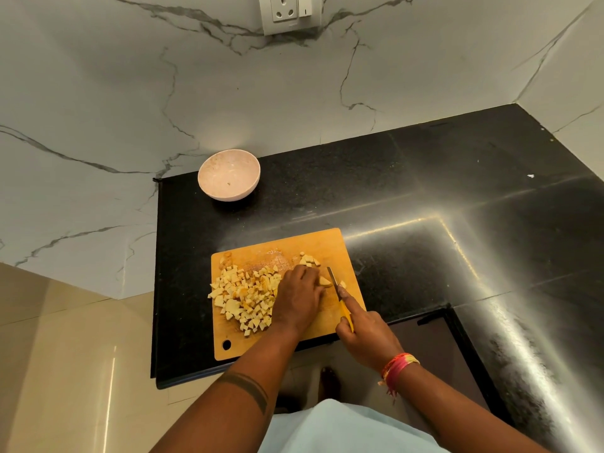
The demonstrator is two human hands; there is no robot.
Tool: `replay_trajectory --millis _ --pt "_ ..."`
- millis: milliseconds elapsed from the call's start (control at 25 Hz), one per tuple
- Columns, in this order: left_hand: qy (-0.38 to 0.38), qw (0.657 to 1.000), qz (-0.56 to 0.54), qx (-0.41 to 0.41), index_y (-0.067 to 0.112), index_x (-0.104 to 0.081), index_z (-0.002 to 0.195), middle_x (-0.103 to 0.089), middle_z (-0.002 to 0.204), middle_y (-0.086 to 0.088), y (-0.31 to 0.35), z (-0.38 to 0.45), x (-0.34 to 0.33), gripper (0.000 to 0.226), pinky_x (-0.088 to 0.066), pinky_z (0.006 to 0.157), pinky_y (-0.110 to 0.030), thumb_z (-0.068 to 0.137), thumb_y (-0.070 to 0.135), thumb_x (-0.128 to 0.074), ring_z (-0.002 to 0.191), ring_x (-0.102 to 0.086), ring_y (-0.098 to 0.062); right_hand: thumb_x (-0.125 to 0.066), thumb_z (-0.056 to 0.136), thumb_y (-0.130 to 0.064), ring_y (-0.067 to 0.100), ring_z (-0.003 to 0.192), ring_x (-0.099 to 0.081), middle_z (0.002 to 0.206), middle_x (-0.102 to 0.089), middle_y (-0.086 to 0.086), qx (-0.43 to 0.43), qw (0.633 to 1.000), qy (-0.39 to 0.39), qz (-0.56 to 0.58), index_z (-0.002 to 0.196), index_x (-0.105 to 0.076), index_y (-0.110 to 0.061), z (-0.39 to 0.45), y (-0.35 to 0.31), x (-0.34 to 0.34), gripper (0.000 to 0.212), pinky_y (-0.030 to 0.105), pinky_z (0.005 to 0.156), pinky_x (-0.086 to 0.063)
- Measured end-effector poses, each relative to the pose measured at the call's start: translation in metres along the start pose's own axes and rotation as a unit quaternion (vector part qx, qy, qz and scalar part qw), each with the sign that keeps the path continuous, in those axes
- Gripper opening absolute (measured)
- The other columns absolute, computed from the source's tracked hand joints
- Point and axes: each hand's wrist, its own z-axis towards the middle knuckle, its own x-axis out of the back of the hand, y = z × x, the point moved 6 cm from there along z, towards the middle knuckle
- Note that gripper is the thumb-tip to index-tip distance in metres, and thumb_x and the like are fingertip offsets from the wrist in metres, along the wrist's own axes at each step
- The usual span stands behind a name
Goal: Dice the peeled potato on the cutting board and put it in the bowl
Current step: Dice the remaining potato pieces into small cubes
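A wooden cutting board (323,243) lies on the black counter. A big heap of diced potato (243,295) covers its left half, and a smaller cluster of cubes (309,259) sits near its far edge. My left hand (299,299) holds a small potato piece (324,281) against the board with curled fingertips. My right hand (366,335) grips a yellow-handled knife (340,297), index finger along the blade's back; the blade stands right beside that piece. One cube (342,284) lies just right of the blade. A pale pink bowl (228,174) stands at the counter's far left with only a speck inside.
The black counter (425,197) runs in an L to the right and toward me. A marble wall with a socket plate (291,13) rises behind it. The counter's left edge drops off to a tiled floor (65,354).
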Motion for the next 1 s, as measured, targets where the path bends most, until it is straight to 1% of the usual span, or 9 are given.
replay_trajectory --millis 80,160,240,360,440,520,680,920,1000 --pt "0.008 0.999 -0.013 0.04 0.026 -0.058 0.134 -0.054 0.124 0.002 -0.003 0.006 0.002 0.041 -0.045 0.097 -0.035 0.095 0.038 -0.062 0.113 -0.048 -0.019 -0.045 0.099 -0.028 0.013 0.049 -0.045 0.062 -0.057 0.001 0.008 1.0 0.0 -0.003 0.16 -0.008 -0.039 -0.002 0.001 -0.003 0.072 0.039 0.048 -0.039" --pt "0.002 1.0 -0.003 0.028 0.03 -0.061 0.131 -0.055 0.121 0.003 0.0 0.012 0.001 0.037 -0.045 0.097 -0.035 0.096 0.039 -0.061 0.112 -0.048 -0.019 -0.045 0.099 -0.027 0.012 0.049 -0.045 0.061 -0.056 -0.001 0.006 1.0 0.005 -0.004 0.16 -0.008 -0.039 -0.002 0.004 -0.002 0.073 0.035 0.047 -0.037" --pt "-0.002 1.0 0.0 0.017 0.028 -0.063 0.13 -0.058 0.122 0.004 0.002 0.019 0.001 0.033 -0.044 0.097 -0.036 0.097 0.033 -0.06 0.113 -0.049 -0.019 -0.045 0.099 -0.027 0.011 0.049 -0.045 0.061 -0.055 -0.001 0.005 1.0 0.003 -0.008 0.161 -0.008 -0.037 -0.003 0.006 0.0 0.073 0.032 0.047 -0.036" --pt "0.006 0.999 -0.02 0.025 0.024 -0.064 0.128 -0.062 0.122 0.003 -0.004 0.03 0.002 0.032 -0.045 0.096 -0.036 0.097 0.023 -0.062 0.112 -0.05 -0.02 -0.044 0.1 -0.028 0.011 0.049 -0.044 0.061 -0.054 -0.003 0.013 1.0 -0.006 -0.02 0.161 -0.007 -0.035 -0.002 0.002 0.001 0.072 0.028 0.046 -0.033" --pt "0.014 0.998 -0.035 0.044 0.023 -0.065 0.126 -0.062 0.12 0.002 -0.006 0.03 0.002 0.03 -0.047 0.095 -0.035 0.096 0.022 -0.063 0.112 -0.05 -0.019 -0.043 0.1 -0.029 0.012 0.049 -0.044 0.061 -0.053 -0.003 0.023 0.999 -0.002 -0.034 0.161 -0.005 -0.036 0.0 0.0 0.003 0.072 0.027 0.045 -0.031" --pt "0.025 0.997 -0.04 0.066 0.023 -0.066 0.125 -0.059 0.12 0.003 -0.007 0.026 0.001 0.029 -0.047 0.095 -0.035 0.096 0.025 -0.063 0.112 -0.051 -0.019 -0.043 0.1 -0.029 0.012 0.049 -0.044 0.06 -0.052 -0.003 0.028 0.999 -0.001 -0.045 0.161 -0.003 -0.036 0.002 0.0 0.003 0.073 0.026 0.045 -0.03" --pt "0.018 0.995 -0.055 0.082 0.024 -0.066 0.125 -0.058 0.119 0.004 -0.004 0.026 0.002 0.033 -0.046 0.096 -0.037 0.094 0.036 -0.065 0.112 -0.048 -0.018 -0.043 0.101 -0.029 0.012 0.05 -0.046 0.061 -0.053 -0.002 0.027 0.999 -0.01 -0.041 0.161 -0.005 -0.035 0.004 0.003 -0.001 0.072 0.029 0.047 -0.034" --pt "0.03 0.99 -0.09 0.106 0.022 -0.071 0.114 -0.063 0.112 0.006 -0.007 0.027 0.001 0.023 -0.047 0.091 -0.036 0.092 0.029 -0.069 0.106 -0.049 -0.016 -0.042 0.1 -0.03 0.015 0.052 -0.048 0.061 -0.053 -0.002 0.048 0.997 0.0 -0.067 0.16 0.002 -0.037 0.012 -0.003 -0.002 0.075 0.033 0.05 -0.035" --pt "0.034 0.987 -0.105 0.113 0.021 -0.073 0.112 -0.064 0.11 0.006 -0.009 0.027 0.001 0.021 -0.047 0.09 -0.033 0.091 0.025 -0.07 0.106 -0.05 -0.016 -0.042 0.1 -0.029 0.016 0.052 -0.048 0.061 -0.052 -0.002 0.054 0.996 -0.009 -0.076 0.16 0.004 -0.038 0.015 -0.003 0.0 0.076 0.036 0.052 -0.038"
